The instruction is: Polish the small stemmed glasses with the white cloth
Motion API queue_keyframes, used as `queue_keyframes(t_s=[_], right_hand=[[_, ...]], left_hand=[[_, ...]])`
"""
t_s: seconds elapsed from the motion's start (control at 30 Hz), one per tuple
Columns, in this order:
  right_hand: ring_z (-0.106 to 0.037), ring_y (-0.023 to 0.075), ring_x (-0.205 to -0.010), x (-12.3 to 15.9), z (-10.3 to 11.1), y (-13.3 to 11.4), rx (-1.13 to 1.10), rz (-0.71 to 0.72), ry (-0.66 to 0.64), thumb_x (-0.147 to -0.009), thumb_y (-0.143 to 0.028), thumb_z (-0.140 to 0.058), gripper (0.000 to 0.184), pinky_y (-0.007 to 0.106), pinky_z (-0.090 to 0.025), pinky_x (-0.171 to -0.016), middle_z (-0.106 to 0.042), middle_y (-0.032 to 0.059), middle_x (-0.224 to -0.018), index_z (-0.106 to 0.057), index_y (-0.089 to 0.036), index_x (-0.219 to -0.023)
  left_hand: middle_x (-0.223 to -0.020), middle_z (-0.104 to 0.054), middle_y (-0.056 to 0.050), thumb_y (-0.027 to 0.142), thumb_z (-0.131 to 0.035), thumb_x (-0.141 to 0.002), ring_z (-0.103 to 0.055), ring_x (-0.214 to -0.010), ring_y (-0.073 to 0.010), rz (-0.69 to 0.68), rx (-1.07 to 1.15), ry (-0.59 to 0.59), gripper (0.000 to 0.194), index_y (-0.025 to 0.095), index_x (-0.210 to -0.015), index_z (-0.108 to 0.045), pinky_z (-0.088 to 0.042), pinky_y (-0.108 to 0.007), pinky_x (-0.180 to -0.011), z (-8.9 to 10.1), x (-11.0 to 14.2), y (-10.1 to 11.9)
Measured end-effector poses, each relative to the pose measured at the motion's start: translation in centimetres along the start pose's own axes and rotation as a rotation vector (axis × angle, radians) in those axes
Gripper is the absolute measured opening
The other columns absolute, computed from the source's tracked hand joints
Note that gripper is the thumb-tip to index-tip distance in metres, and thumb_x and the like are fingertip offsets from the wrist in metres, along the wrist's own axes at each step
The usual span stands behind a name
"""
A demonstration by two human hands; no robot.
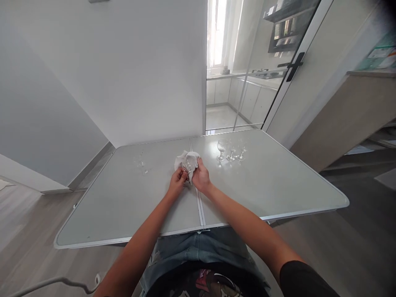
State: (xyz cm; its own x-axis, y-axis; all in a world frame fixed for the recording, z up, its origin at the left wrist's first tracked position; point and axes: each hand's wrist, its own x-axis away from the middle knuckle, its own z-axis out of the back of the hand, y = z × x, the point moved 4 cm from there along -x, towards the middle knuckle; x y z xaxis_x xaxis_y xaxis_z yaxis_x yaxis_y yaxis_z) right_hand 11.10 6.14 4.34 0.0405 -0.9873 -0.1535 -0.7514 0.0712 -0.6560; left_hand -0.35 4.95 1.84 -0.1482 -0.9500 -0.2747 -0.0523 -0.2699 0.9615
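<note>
The left hand [177, 179] pinches a glass [188, 164] and the right hand [201, 177] holds a white cloth [193, 154] around it, above the middle of the table [262, 185]. Three glasses [220, 149] stand upright toward the far right corner; clear glassware [141, 164], too faint to count, sits toward the far left corner. Which pieces are already wiped cannot be told.

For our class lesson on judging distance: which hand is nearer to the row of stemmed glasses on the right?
Right. The right hand, at the white cloth, is left of the row of glasses; the left hand is farther left, at the held glass.
</note>
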Motion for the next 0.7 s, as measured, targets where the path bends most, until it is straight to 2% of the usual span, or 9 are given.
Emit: queue_keyframes(t_s=[0.13, 0.3, 0.43, 0.53, 0.7], right_hand=[[-0.061, 0.0191, -0.100, 0.7, -0.5, 1.4, 0.047, -0.052, -0.106, -0.086, -0.046, -0.064, 0.029, 0.031, -0.052, -0.085, -0.067, 0.0015, -0.104, -0.057, -0.026, -0.106], [-0.059, 0.0201, -0.091, 1.0, -0.5, 1.8, 0.157, -0.103, -0.271, -0.089, -0.051, -0.055, 0.029, 0.032, -0.050, -0.080, -0.065, 0.0034, -0.091, -0.061, -0.024, -0.095], [-0.056, 0.0174, -0.081, 0.3, 0.9, 1.9, 0.475, -0.044, -0.225, -0.085, -0.042, -0.062, 0.022, 0.030, -0.046, -0.075, -0.063, 0.0011, -0.085, -0.062, -0.021, -0.092], [-0.056, 0.0174, -0.080, 0.1, 1.6, 2.1, 0.767, 0.029, -0.249, -0.087, -0.041, -0.059, 0.023, 0.030, -0.045, -0.076, -0.064, 0.0016, -0.086, -0.063, -0.019, -0.095], [-0.060, 0.0193, -0.081, 0.1, 2.2, 2.0, 1.011, 0.052, -0.236, -0.087, -0.039, -0.058, 0.024, 0.032, -0.045, -0.076, -0.069, 0.0038, -0.088, -0.063, -0.017, -0.096]], left_hand=[[-0.081, -0.059, -0.001, 0.066, -0.062, -0.085, -0.052, -0.074, -0.0146, -0.038, -0.030, 0.120, 0.048, 0.019, -0.092, -0.058, -0.044, -0.025, -0.068, 0.7, -0.1, -0.5], [-0.080, -0.060, -0.002, 0.065, -0.059, -0.088, -0.052, -0.074, -0.0155, -0.057, -0.123, 0.219, 0.047, 0.018, -0.085, -0.061, -0.044, -0.026, -0.069, 2.1, -0.3, -0.5], [-0.074, -0.057, 0.000, 0.058, -0.062, -0.089, -0.050, -0.067, -0.0140, -0.054, -0.100, 0.173, 0.040, 0.018, -0.085, -0.063, -0.042, -0.025, -0.064, 2.3, -0.2, -0.5], [-0.075, -0.059, 0.000, 0.055, -0.062, -0.089, -0.051, -0.066, -0.0141, -0.057, -0.102, 0.154, 0.037, 0.018, -0.085, -0.066, -0.043, -0.026, -0.063, 2.5, -0.1, -0.6], [-0.069, -0.061, 0.000, 0.042, -0.064, -0.089, -0.050, -0.066, -0.0143, -0.143, -0.342, 0.174, 0.029, 0.018, -0.075, -0.071, -0.039, -0.026, -0.064, 3.2, 0.1, -0.1]])
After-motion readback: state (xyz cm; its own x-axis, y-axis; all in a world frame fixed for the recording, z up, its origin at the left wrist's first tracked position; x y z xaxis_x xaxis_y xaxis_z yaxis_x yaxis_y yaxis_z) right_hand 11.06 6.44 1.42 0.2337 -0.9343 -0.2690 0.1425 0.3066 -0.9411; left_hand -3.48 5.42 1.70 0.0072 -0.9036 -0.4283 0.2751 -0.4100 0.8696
